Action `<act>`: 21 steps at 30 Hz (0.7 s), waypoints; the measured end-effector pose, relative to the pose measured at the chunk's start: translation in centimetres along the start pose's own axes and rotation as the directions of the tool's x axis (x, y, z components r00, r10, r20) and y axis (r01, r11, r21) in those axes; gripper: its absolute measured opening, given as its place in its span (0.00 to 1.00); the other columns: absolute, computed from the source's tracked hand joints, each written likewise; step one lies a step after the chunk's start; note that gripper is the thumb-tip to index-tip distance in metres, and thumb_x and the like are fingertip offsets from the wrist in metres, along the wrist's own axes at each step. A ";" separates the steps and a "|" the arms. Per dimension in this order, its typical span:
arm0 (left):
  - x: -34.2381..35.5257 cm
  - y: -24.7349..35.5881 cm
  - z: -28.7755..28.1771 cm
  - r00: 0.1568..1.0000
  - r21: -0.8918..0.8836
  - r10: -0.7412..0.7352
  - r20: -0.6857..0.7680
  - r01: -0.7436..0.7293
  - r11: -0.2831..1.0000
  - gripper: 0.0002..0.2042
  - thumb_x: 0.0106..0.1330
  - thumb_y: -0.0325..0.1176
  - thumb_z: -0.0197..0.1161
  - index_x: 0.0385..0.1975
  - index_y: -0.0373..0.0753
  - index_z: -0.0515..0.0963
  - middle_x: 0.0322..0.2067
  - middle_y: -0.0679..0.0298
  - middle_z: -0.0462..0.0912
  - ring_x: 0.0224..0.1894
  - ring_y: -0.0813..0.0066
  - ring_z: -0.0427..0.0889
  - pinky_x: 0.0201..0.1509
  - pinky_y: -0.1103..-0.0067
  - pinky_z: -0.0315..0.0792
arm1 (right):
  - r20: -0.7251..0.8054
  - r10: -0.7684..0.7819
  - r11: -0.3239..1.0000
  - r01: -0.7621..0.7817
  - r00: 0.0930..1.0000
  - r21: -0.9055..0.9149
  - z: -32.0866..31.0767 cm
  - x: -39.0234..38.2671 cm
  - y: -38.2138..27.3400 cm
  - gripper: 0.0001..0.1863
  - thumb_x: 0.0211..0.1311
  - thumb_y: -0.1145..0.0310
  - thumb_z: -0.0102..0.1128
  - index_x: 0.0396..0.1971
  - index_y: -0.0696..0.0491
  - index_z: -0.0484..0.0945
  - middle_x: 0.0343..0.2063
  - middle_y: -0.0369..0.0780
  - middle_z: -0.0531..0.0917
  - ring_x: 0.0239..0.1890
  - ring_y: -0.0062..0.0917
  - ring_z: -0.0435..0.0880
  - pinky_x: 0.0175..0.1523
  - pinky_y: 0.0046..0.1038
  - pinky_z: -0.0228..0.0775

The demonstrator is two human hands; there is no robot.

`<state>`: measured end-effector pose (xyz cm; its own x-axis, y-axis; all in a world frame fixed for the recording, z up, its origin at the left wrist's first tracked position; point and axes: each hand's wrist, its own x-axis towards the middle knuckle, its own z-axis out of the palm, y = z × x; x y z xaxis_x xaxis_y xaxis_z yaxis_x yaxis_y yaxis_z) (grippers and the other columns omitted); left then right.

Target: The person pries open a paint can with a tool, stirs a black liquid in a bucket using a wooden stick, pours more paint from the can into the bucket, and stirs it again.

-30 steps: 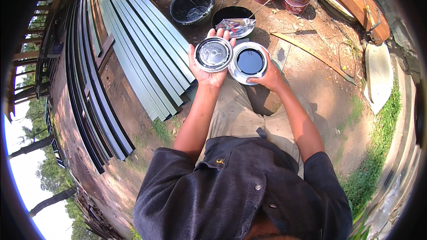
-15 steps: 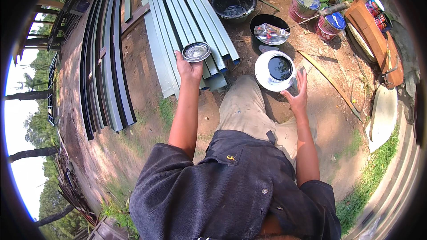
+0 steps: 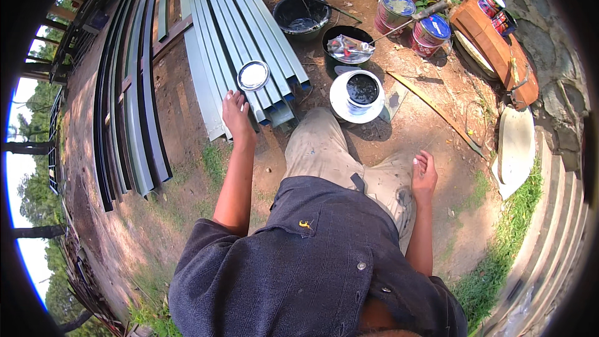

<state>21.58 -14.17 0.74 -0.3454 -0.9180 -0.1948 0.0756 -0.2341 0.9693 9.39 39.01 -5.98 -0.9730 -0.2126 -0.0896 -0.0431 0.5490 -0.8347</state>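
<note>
A round metal lid (image 3: pixel 254 76) lies on the pale green metal channels (image 3: pixel 209 31). My left hand (image 3: pixel 238 118) is just short of it, fingers loosely bent, apart and holding nothing. Between the channels and a yellow strip, a white round container (image 3: pixel 340 103) stands on the ground beyond my knees. Dark liquid, like paint, fills its round opening (image 3: pixel 362 89). Over my right knee hangs my right hand (image 3: pixel 425 178), empty, with its fingers slightly curled and not pressed together.
Behind the container are a black bucket (image 3: pixel 331 65) holding a clear plastic bag (image 3: pixel 349 48) and a black basin (image 3: pixel 302 19). Two paint pails (image 3: pixel 430 35) stand farther right, a roller handle (image 3: pixel 430 11) across them. Dark metal channels (image 3: pixel 140 131) lie on the left.
My left hand has let go of the lid, now on the channels, and drawn back. My right hand has moved away from the white container toward my knee.
</note>
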 end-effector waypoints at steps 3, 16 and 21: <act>-4.6 -1.9 -1.0 0.992 0.110 0.055 0.116 -0.068 0.992 0.23 0.88 0.42 0.51 0.73 0.33 0.72 0.66 0.49 0.82 0.66 0.62 0.83 0.68 0.66 0.77 | -0.044 -0.486 0.849 0.459 0.873 -0.262 -2.1 -1.8 -13.3 0.32 0.71 0.76 0.68 0.74 0.51 0.75 0.56 0.45 0.88 0.55 0.40 0.88 0.61 0.40 0.81; -17.2 -7.8 -4.9 0.657 0.615 0.012 0.753 -0.711 0.341 0.29 0.78 0.48 0.62 0.74 0.39 0.75 0.76 0.40 0.71 0.78 0.41 0.69 0.80 0.60 0.65 | 0.049 -0.878 0.407 0.795 0.477 -0.450 -4.4 -9.1 -19.4 0.41 0.58 0.79 0.67 0.72 0.32 0.80 0.62 0.36 0.84 0.62 0.35 0.85 0.67 0.43 0.77; -20.8 -6.2 -4.7 0.690 0.689 -0.060 0.721 -0.705 0.170 0.36 0.76 0.54 0.62 0.80 0.46 0.67 0.83 0.42 0.55 0.85 0.38 0.53 0.83 0.41 0.52 | 0.137 -0.878 0.363 0.825 0.459 -0.434 -3.9 -11.7 -18.8 0.39 0.59 0.78 0.66 0.71 0.32 0.81 0.62 0.36 0.84 0.62 0.34 0.85 0.68 0.44 0.76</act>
<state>32.70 4.92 -1.93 -0.9174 -0.3890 -0.0840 -0.3881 0.8277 0.4053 20.66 34.27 12.89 -0.3774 -0.6902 0.6174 -0.9163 0.3747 -0.1413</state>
